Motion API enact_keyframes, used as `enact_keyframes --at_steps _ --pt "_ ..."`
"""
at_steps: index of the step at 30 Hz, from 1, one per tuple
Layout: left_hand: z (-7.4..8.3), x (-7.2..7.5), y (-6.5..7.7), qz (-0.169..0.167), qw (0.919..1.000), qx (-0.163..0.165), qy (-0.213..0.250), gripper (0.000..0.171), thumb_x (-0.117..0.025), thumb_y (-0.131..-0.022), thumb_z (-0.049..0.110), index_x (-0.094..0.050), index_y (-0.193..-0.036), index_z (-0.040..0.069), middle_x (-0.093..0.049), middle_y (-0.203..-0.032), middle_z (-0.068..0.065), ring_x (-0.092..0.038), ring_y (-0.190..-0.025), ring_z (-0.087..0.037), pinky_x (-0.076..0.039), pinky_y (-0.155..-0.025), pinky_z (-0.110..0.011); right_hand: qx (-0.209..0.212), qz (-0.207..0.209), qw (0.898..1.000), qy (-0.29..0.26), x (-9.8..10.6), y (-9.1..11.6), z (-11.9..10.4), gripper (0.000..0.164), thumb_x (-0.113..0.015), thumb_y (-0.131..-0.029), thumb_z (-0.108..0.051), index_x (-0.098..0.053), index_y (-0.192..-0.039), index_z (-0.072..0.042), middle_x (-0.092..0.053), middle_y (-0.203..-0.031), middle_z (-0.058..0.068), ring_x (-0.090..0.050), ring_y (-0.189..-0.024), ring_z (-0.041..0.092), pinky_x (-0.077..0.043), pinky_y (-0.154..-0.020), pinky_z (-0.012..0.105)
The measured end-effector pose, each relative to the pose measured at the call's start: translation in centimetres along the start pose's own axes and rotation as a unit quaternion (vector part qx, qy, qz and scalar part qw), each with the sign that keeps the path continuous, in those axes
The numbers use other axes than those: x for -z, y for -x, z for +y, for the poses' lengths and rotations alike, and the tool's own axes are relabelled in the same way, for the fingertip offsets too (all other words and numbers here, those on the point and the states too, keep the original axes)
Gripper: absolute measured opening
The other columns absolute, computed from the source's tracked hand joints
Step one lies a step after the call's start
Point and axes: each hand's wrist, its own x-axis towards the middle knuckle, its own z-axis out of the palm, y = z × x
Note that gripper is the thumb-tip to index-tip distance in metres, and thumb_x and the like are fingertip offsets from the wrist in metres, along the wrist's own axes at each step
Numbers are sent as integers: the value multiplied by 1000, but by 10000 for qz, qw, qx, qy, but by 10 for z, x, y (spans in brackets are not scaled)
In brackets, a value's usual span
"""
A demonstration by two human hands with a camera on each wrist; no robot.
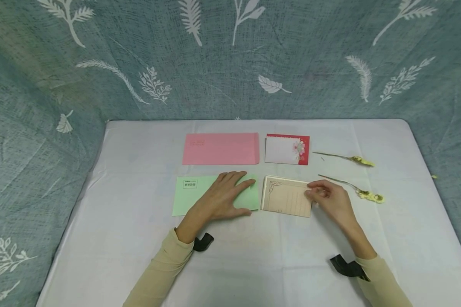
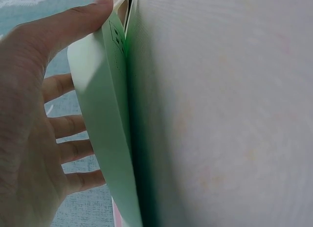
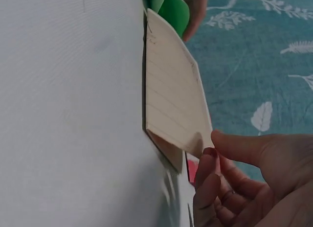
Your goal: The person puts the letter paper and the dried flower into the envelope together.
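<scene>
On the table lies a green envelope (image 1: 194,194) with a printed box at one end. My left hand (image 1: 224,198) spans its right half, thumb at the near edge and fingers toward the far edge. Between them the envelope bows upward, and its mouth gapes in the right wrist view. Beside that mouth is a stack of beige lined cards (image 1: 286,198) with corner scrollwork. My right hand (image 1: 330,200) pinches the top card (image 3: 171,87) between thumb and fingertips at its right edge. That edge is raised off the card below.
Behind the green envelope lies a pink envelope (image 1: 220,149). A red-edged card with a flower print (image 1: 286,149) sits to its right. Two dried yellow flower sprigs (image 1: 363,161) lie at the right, stems pointing left. A leaf-patterned cloth (image 1: 230,64) hangs behind the white table.
</scene>
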Motion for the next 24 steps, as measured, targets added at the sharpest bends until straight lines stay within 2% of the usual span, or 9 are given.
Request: enact_keyframes --at_steps 5,11,14,18,21,24 --pt "0 -1 0 -13 10000 37 50 82 -73 -77 60 -47 -144 20 -44 -147 -12 -41 -134 -29 -32 -111 -47 -336 -70 9994 -71 3 5 5 27 -73 -89 -19 -68 -105 2 -67 -77 7 -60 -59 11 -43 -53 21" --pt "-1 -1 -1 -63 10000 37 43 82 -73 -77 60 -47 -144 20 -44 -147 -12 -39 -135 -28 -32 -111 -46 -900 -363 9953 -45 6 11 6 45 -72 -89 -34 -65 -111 4 -67 -80 8 -62 -57 13 -45 -47 25" --pt "-1 -2 -1 -105 9999 63 49 82 -73 -77 60 -47 -144 20 -43 -148 -12 -39 -135 -28 -31 -111 -46 -937 -417 9946 157 5 13 6 46 -72 -89 -37 -69 -109 4 -68 -82 8 -62 -60 13 -45 -49 26" --pt "-2 -2 -2 -168 9998 98 37 82 -73 -77 61 -47 -144 21 -43 -148 -11 -39 -136 -28 -31 -112 -45 -860 -383 9948 396 3 14 3 37 -73 -88 -33 -74 -101 2 -72 -85 10 -59 -67 12 -45 -57 26" --pt "-2 -1 -2 -191 9997 100 62 82 -72 -77 61 -47 -144 21 -42 -149 -11 -39 -136 -28 -30 -112 -45 -850 -312 9954 299 3 14 1 34 -74 -88 -31 -74 -99 2 -73 -89 13 -59 -69 10 -47 -60 25" --pt "-2 0 -2 -205 9997 97 100 82 -72 -78 61 -47 -144 21 -42 -149 -11 -38 -136 -28 -30 -112 -45 -906 -255 9955 -97 4 13 -2 35 -71 -91 -28 -71 -102 5 -71 -101 18 -61 -71 4 -51 -62 22"
